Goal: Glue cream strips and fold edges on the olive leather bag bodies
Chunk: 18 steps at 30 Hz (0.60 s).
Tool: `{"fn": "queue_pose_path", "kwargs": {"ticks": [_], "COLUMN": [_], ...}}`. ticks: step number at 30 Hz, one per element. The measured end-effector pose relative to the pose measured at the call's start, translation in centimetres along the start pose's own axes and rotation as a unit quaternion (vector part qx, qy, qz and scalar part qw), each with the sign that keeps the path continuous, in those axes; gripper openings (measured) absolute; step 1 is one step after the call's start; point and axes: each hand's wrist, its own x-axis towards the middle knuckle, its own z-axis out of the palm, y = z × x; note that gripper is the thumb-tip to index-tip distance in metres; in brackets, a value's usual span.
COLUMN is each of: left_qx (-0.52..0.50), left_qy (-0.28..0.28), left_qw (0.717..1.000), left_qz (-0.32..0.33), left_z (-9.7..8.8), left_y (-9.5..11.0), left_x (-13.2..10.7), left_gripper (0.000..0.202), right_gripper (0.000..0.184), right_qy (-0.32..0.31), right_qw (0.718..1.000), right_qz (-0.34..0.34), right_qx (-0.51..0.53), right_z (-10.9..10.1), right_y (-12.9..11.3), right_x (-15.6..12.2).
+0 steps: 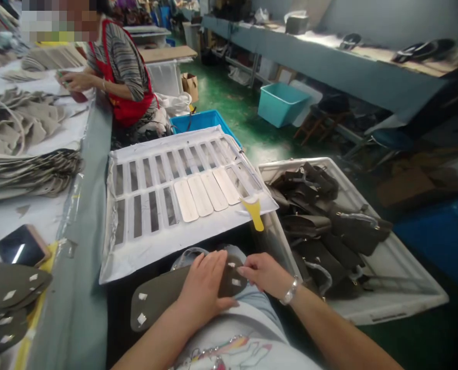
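A long dark olive panel (161, 293) with rounded ends lies across my lap, with small white tabs near both ends. My left hand (203, 285) rests flat over its middle, fingers stretched out together. At the panel's right end, close to the white tabs, my right hand (263, 275) is closed in a pinch; what sits between its fingertips is too small to make out. Just beyond is a white-covered slotted rack (136, 252) with several pale rounded strips (201, 195) on it. A yellow scraper-like tool (255, 213) with a pale end lies at its right front edge.
To the right, a white bin (398, 303) holds dark bag-like pieces (317, 252). Similar tabbed panels (8, 288) and a phone (22, 245) lie on the left table. A co-worker in a red apron (130, 103) sits beyond, near a blue bin (205, 121).
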Motion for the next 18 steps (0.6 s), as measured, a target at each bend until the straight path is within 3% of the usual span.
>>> {"fn": "queue_pose_path", "kwargs": {"ticks": [3, 10, 18], "left_qx": [-0.001, -0.020, -0.038], "left_qy": [0.000, 0.006, 0.010], "left_qw": [1.000, 0.998, 0.997], "left_qz": [-0.024, -0.052, -0.066], "left_z": [0.6, -0.1, 0.0], "left_y": [0.5, 1.2, 1.7], "left_x": [0.9, 1.4, 1.7], "left_gripper": [0.087, 0.071, 0.065], "right_gripper": [0.022, 0.023, 0.023], "right_qy": [-0.004, -0.011, 0.028], "right_qw": [1.000, 1.000, 0.996], "right_qz": [-0.010, -0.020, -0.032], "right_qx": [0.008, 0.015, -0.083], "right_z": [-0.1, -0.2, -0.2], "right_y": [0.3, 0.9, 0.9], "right_x": [0.2, 0.3, 0.1]}}
